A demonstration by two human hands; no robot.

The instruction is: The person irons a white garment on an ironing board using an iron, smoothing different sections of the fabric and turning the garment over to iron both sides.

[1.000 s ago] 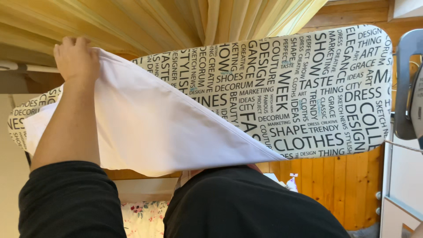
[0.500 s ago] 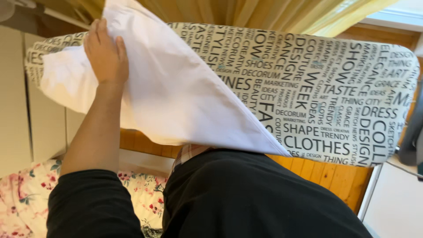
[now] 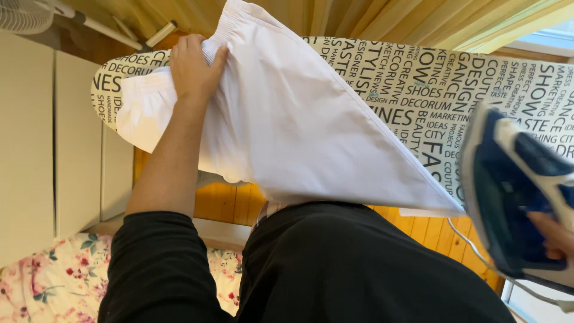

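Head view, looking down past your black-clad torso (image 3: pixel 359 269). Landmark: the ironing board (image 3: pixel 454 90), whose cover is pale with dark printed lettering.

Left hand: your left hand (image 3: pixel 192 70) lies on the white garment (image 3: pixel 299 131) near the board's narrow end. The fingers curl over the gathered, elastic-looking edge of the cloth and pinch it, so the hold is closed on fabric; the black sleeve (image 3: pixel 155 269) covers the arm below the forearm.

Garment: the white garment is spread over the narrow half of the board. One fold runs diagonally from your left hand to a pointed corner at the board's near edge, just beside the iron. Part of the cloth hangs past the near edge, above your torso.

Right hand: only some fingers of your right hand (image 3: pixel 553 236) show at the frame's edge, wrapped round the handle of the blue and white steam iron (image 3: pixel 514 191). The iron is held over the board's wide half, tilted, next to the garment's corner; whether it touches board or cloth cannot be told. A thin cord (image 3: pixel 478 254) trails below it.

Surroundings: yellow curtains (image 3: pixel 371 18) hang beyond the board's far edge. Wooden panelling (image 3: pixel 227 203) shows beneath the board, white cupboard doors (image 3: pixel 54 143) stand beyond its narrow end, and a floral bedspread (image 3: pixel 48 281) lies below those.
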